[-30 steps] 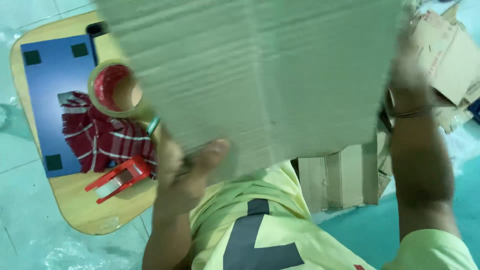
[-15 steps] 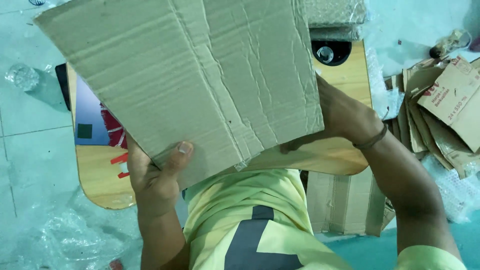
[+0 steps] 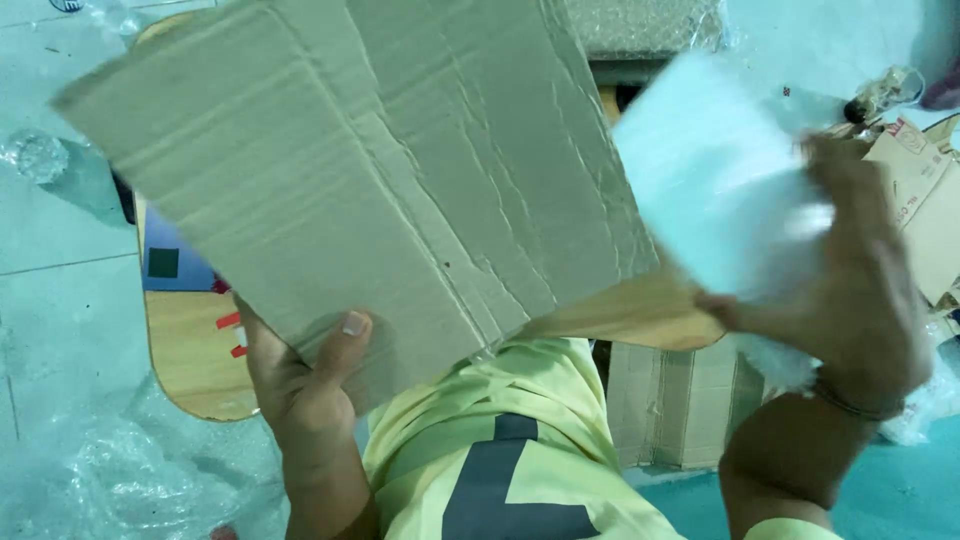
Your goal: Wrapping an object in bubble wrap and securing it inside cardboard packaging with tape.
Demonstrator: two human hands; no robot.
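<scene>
A large creased sheet of flattened brown cardboard (image 3: 360, 170) fills the upper left and middle of the head view. My left hand (image 3: 305, 375) grips its lower edge, thumb on top. My right hand (image 3: 850, 290) is off the cardboard, raised at the right, and holds a pale white-blue rectangular piece (image 3: 715, 170) that is blurred with motion. The cardboard hides most of the low wooden table (image 3: 190, 365) beneath it.
A blue mat (image 3: 170, 265) and a red item (image 3: 232, 335) peek out on the table at the left. Crumpled clear plastic (image 3: 120, 470) lies on the floor at lower left. More flat cardboard (image 3: 680, 405) and printed cartons (image 3: 920, 200) lie at the right.
My right hand has let go of the cardboard's right edge and now lifts a pale rectangular piece. The cardboard has tilted and shifted left, held only by my left hand.
</scene>
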